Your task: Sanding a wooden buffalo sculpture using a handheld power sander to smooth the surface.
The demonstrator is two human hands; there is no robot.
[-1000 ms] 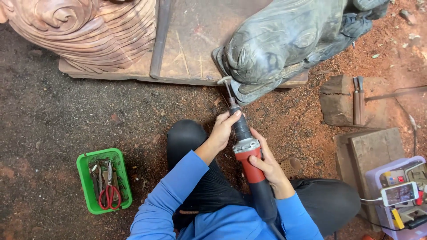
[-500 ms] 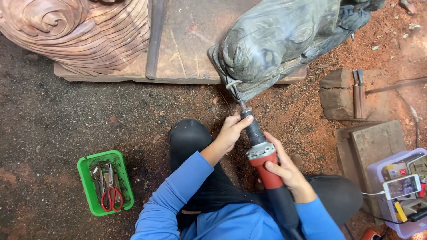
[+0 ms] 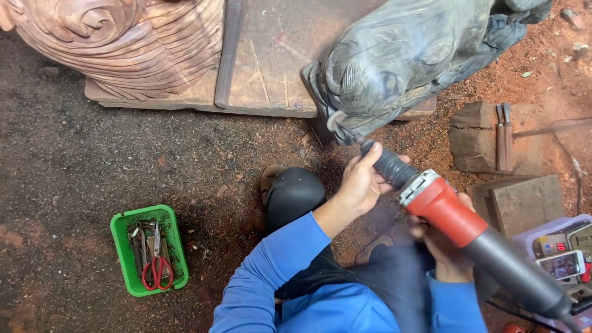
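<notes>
1. Head view, looking down: left hand (image 3: 357, 185) wrapped around the black neck of a grinder (image 3: 456, 225), close behind the tip.
2. Right hand (image 3: 445, 246) under the red body of the tool, mostly hidden by it; fingers seemingly curled around the housing, though the grip itself cannot be told for sure.
3. Tool tip (image 3: 338, 122) pressed against the lower edge of a dark grey carving (image 3: 401, 58), which lies on a wooden board (image 3: 271, 58) on the dirt floor.
4. Carving already shaped, with grooves and rounded forms across its top; the lower rim at the tip probably in progress, judging from the contact there.
5. Reddish sawdust (image 3: 431, 145) spread around the board, a sign of much cutting done.
6. Pale carved piece (image 3: 123, 43) resting at the far left of the board, apart from the tool.
7. Green tray (image 3: 120, 246) with red-handled scissors (image 3: 157, 271) lying well to the left, untouched.
</notes>
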